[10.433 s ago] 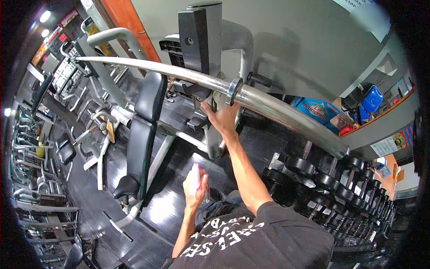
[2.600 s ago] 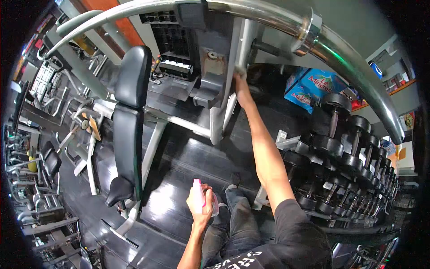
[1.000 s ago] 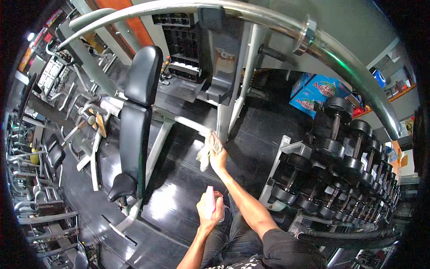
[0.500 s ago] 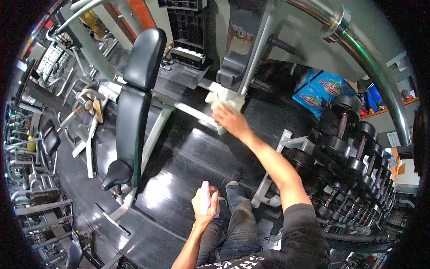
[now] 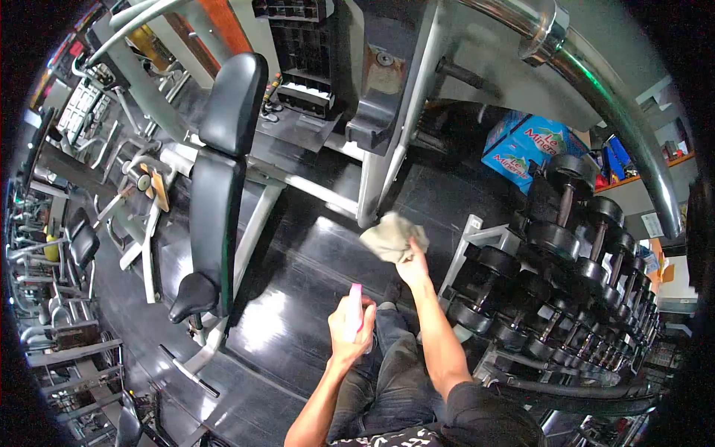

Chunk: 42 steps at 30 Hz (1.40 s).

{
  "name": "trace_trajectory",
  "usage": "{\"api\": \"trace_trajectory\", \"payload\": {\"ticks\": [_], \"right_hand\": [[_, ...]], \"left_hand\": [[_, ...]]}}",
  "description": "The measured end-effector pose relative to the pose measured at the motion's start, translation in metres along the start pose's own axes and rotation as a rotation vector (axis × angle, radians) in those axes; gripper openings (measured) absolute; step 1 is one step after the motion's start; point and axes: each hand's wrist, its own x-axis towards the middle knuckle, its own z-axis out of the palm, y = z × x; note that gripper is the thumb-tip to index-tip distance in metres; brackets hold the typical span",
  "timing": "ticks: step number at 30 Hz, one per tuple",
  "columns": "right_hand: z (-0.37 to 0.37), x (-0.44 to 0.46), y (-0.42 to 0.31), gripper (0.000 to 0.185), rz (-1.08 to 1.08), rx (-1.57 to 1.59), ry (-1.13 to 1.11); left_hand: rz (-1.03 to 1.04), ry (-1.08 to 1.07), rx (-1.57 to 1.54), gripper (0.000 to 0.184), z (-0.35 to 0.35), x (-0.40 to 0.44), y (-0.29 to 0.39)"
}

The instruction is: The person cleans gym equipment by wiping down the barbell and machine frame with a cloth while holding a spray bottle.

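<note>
A pale cloth (image 5: pixel 392 237) hangs from my right hand (image 5: pixel 412 267), whose fingers are closed on its near edge. The cloth is just below the foot of the white-and-black rack upright (image 5: pixel 370 186), and I cannot tell whether they touch. In front of my legs, my left hand (image 5: pixel 350 326) is wrapped round a spray bottle (image 5: pixel 355 307) with a pink and white top. Most of the bottle is hidden by the fingers. To the left stands a bench with black padding (image 5: pixel 216 216), joined to the upright by a white frame bar (image 5: pixel 313 192).
Rows of black dumbbells (image 5: pixel 555 240) fill a rack close on my right. Behind it sits a blue carton (image 5: pixel 521 149). A thick metal bar (image 5: pixel 614 108) crosses the upper right. More gym machines (image 5: pixel 71 298) line the left, over dark floor matting (image 5: pixel 298 276).
My right hand has drawn the cloth off the lower part of the upright and back toward me. The left hand, with the spray bottle, has shifted slightly right and up.
</note>
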Motion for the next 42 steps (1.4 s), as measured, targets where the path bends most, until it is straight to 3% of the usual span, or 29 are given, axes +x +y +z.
{"api": "trace_trajectory", "payload": {"ticks": [1, 5, 6, 13, 17, 19, 27, 29, 33, 35, 37, 39, 42], "right_hand": [[0.014, -0.019, -0.008, 0.036, -0.107, 0.096, -0.016], [0.015, -0.040, -0.027, 0.036, -0.069, 0.199, -0.048], [0.016, -0.046, -0.029, 0.037, -0.026, 0.259, -0.119], [0.034, -0.079, -0.048, 0.043, -0.076, 0.329, -0.004], [0.025, -0.092, -0.063, 0.040, -0.183, 0.230, 0.011], [0.022, -0.095, -0.068, 0.040, -0.186, 0.251, 0.020], [0.057, -0.095, -0.070, 0.046, -0.281, 0.213, -0.002], [0.076, -0.076, -0.066, 0.049, -0.270, 0.071, -0.176], [0.140, -0.027, -0.052, 0.049, -0.401, 0.038, -0.284], [0.186, -0.011, -0.035, 0.048, -0.675, -0.162, -0.173], [0.194, 0.022, -0.014, 0.049, -1.170, -0.919, -0.124], [0.212, 0.030, 0.014, 0.044, -1.313, -1.076, -0.124], [0.158, 0.062, 0.048, 0.050, -1.332, -1.181, 0.028]], "left_hand": [[-0.017, -0.022, -0.006, 0.019, 0.003, 0.006, 0.002], [-0.021, -0.010, -0.052, 0.015, 0.023, 0.026, -0.007], [-0.147, -0.067, -0.069, 0.014, 0.022, 0.030, -0.003], [-0.129, -0.024, 0.004, 0.015, 0.037, 0.046, -0.009], [-0.144, -0.016, -0.026, 0.014, 0.050, 0.052, -0.017], [-0.030, 0.041, 0.039, 0.013, 0.055, 0.056, -0.025], [-0.105, 0.017, 0.005, 0.012, 0.056, 0.049, -0.020], [-0.099, 0.022, 0.012, 0.012, 0.054, 0.046, -0.015], [-0.112, 0.012, 0.024, 0.012, 0.051, 0.033, -0.010], [-0.119, 0.014, 0.010, 0.013, 0.048, 0.027, -0.012], [-0.174, -0.004, -0.005, 0.013, 0.043, 0.019, -0.016], [-0.266, -0.028, -0.044, 0.012, 0.037, 0.011, -0.021], [-0.156, 0.009, -0.035, 0.014, 0.032, 0.002, -0.042]]}}
